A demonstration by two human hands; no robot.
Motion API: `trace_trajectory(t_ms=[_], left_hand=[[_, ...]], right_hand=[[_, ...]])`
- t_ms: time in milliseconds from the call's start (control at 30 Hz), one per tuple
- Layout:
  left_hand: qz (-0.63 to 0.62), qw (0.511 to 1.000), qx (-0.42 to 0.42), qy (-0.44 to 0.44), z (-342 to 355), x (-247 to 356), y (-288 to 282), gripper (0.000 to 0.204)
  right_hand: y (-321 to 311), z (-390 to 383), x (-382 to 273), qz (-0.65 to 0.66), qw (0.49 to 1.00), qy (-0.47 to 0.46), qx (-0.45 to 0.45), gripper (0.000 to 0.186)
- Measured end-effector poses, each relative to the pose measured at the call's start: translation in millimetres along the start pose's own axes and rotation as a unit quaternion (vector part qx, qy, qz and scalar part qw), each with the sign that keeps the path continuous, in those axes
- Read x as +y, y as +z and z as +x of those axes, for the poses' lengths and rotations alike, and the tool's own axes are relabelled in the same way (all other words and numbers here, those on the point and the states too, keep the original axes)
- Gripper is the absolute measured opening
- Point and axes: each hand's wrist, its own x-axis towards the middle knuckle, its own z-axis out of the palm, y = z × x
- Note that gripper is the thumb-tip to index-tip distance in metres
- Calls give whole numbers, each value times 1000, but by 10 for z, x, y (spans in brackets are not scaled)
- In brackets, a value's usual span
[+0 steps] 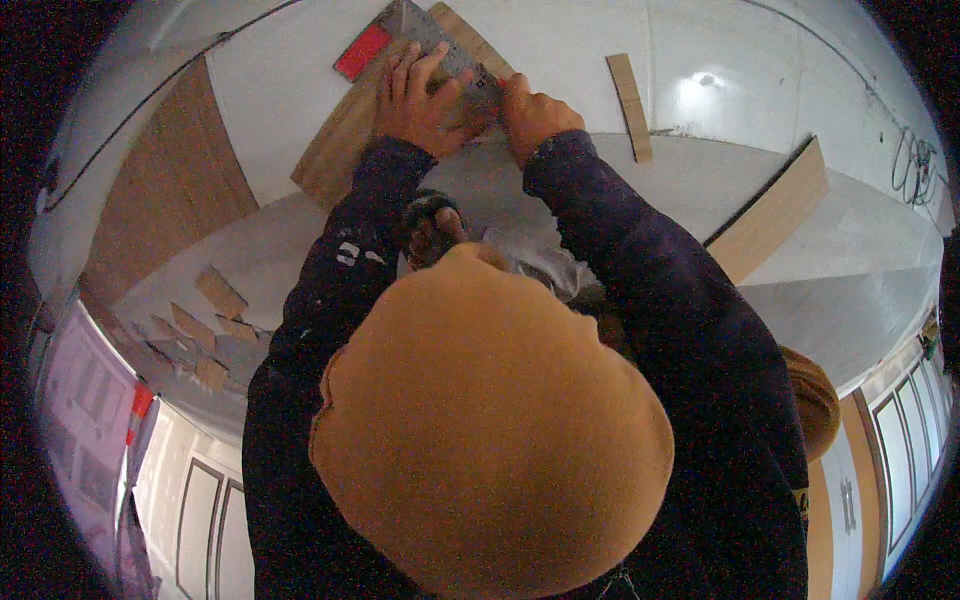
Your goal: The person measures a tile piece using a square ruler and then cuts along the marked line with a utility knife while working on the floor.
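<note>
My left hand point(420, 110) is spread with fingertips pressing on a metal square point(464, 55) with a red end, which lies on a wood-grain plank point(330, 160) at the top of the view. Against the square's right edge, my right hand point(535, 115) is closed around something small, with a bit of red showing; the rest is hidden in the fingers. A narrow wooden strip point(628, 105) lies just right of that hand.
A large brown board point(170, 160) and several small offcuts point(200, 320) lie at left. Another plank point(770, 210) and a coiled cable point(910, 170) are at right. A foot point(430, 225) shows below my hands, behind tan fabric point(490, 420). Doors line the lower edges.
</note>
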Motion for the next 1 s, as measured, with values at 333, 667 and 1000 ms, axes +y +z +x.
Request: trace_trajectory(t_ms=[333, 667, 1000], left_hand=[[-4, 999, 42, 12, -34, -46, -48, 64], [-1, 998, 50, 48, 7, -121, -33, 74], [4, 999, 25, 30, 29, -104, -57, 73]], right_hand=[[-93, -99, -94, 14, 998, 44, -41, 22], [-23, -131, 38, 24, 999, 24, -26, 24], [-71, -281, 148, 23, 998, 16, -61, 22]])
